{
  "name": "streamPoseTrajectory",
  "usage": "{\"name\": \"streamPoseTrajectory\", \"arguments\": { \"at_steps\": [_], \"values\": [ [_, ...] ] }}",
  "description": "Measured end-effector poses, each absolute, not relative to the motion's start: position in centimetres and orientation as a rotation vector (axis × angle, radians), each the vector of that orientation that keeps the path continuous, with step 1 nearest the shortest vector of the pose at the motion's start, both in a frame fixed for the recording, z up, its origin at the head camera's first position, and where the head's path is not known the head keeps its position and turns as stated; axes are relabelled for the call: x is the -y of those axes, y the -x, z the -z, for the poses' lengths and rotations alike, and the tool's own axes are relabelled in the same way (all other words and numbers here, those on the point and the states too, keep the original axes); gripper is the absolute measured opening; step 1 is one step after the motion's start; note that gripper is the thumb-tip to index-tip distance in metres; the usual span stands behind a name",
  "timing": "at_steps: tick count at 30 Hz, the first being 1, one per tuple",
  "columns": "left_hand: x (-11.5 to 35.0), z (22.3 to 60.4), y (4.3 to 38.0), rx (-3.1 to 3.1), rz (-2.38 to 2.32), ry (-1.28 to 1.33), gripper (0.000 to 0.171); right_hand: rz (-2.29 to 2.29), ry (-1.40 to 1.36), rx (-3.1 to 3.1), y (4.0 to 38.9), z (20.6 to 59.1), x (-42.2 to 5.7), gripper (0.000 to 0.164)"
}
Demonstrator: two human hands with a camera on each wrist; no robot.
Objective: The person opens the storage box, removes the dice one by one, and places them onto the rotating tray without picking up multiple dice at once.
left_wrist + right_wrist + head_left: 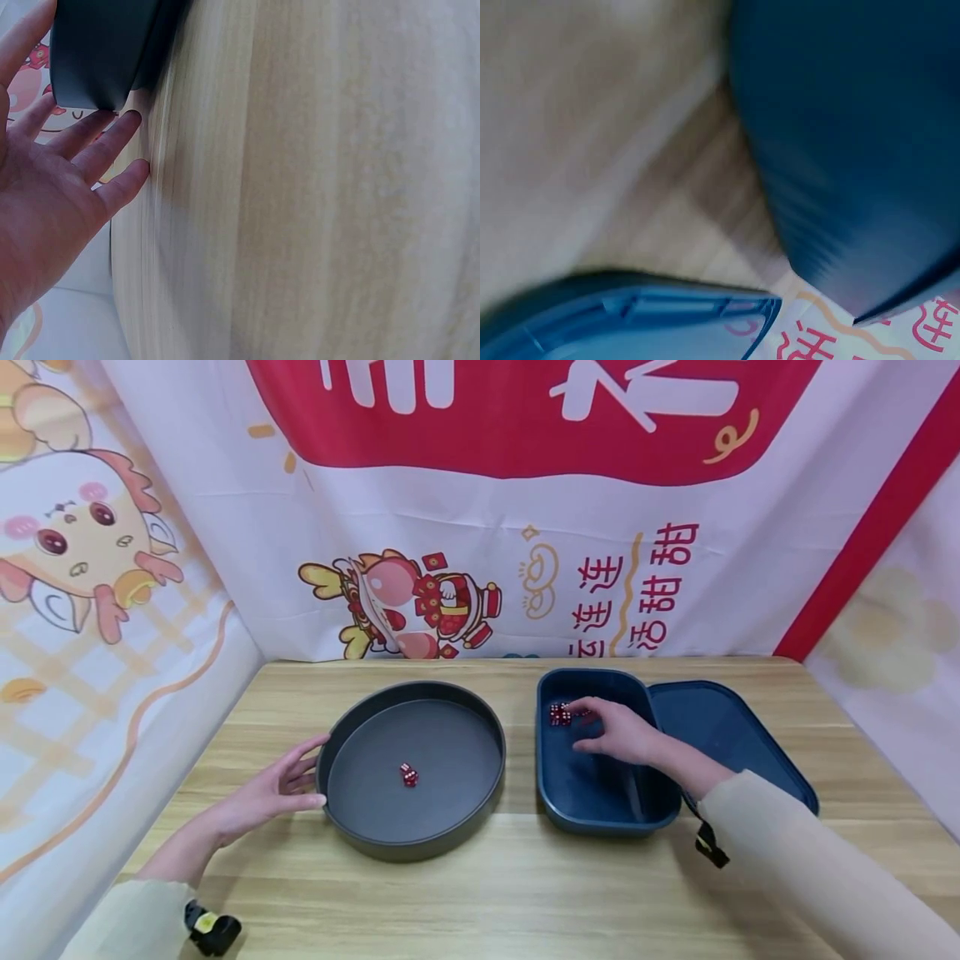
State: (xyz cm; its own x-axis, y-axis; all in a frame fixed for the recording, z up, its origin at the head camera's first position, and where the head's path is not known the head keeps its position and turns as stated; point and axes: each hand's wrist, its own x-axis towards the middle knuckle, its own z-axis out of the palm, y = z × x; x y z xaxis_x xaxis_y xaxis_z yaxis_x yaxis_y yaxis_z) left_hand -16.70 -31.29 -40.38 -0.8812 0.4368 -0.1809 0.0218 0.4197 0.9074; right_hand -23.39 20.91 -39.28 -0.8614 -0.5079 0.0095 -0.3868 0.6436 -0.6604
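A round dark grey pan (416, 810) stands on the table, with a few red dice (408, 775) on its bottom. My left hand (273, 789) rests against the pan's left side, fingers spread; its extended fingers (97, 146) also show in the left wrist view by the pan wall (94, 56). To the right is a dark blue divided box (566, 777) holding several red dice (559, 714) at its back. My right hand (618, 731) reaches into it, fingertips at the dice, thumb apart from the index finger. The right wrist view shows only the box wall (855, 150), not the hand.
The blue lid (731, 735) lies to the right of the box, close against it, and its edge (690, 307) shows in the right wrist view. A printed cloth (450, 510) hangs behind the wooden table (480, 893).
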Motion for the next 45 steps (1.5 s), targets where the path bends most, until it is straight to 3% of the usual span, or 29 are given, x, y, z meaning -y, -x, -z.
{"name": "streamPoseTrajectory", "arguments": {
  "at_steps": [11, 19, 31, 45],
  "values": [
    [30.8, 40.3, 16.8, -2.286, -1.457, -0.393, 0.084, 0.885, 0.743, -2.637, 25.3, 40.1, -21.7, 0.059],
    [30.8, 40.1, 16.7, -2.285, -1.464, -0.398, 0.084, 0.958, 0.796, -2.644, 25.5, 40.5, -21.6, 0.045],
    [31.0, 40.2, 16.5, -2.295, -1.458, -0.401, 0.084, 1.025, 0.664, -2.585, 25.6, 41.5, -20.6, 0.021],
    [31.3, 40.3, 16.8, -2.279, -1.458, -0.400, 0.084, 1.112, 0.733, -2.604, 25.0, 40.0, -20.6, 0.018]
  ]
}}
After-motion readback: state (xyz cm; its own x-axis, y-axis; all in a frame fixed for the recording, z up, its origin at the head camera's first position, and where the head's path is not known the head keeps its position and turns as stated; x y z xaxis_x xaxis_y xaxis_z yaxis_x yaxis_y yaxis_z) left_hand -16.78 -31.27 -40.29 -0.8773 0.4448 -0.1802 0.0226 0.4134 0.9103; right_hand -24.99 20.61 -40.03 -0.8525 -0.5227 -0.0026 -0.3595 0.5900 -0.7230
